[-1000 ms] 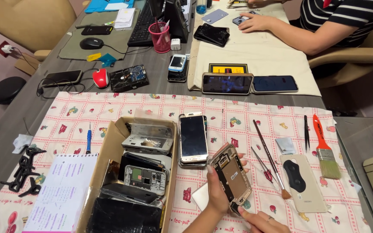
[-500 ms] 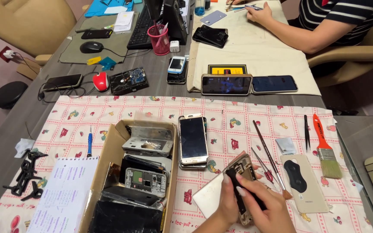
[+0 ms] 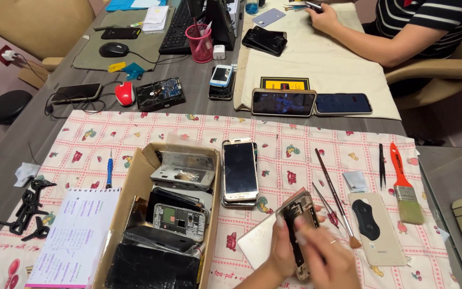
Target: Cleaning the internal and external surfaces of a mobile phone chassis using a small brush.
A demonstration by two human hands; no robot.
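Low in the head view, my left hand (image 3: 279, 249) grips an opened phone body (image 3: 294, 211) by its left edge, its bare insides facing up. My right hand (image 3: 326, 258) lies across the phone's lower half, its fingers pressing on the inside. Whether the right hand holds a tool is hidden by blur. A white flat panel (image 3: 255, 245) lies under the phone on the patterned cloth (image 3: 295, 144). A stack of phones with a dark screen (image 3: 240, 172) rests just to the upper left of my hands.
A cardboard box (image 3: 129, 198) of phone parts stands at left, a printed sheet (image 3: 76, 235) beside it. Thin brushes (image 3: 331, 187), a beige back cover (image 3: 376, 227), tweezers (image 3: 382, 165) and an orange-handled brush (image 3: 405, 182) lie at right. Another person's arm (image 3: 370, 40) works at the far side.
My right hand has moved up over the phone and now covers its lower half. The phone has tilted slightly and sits a little lower and to the right. The other person's hand shifted.
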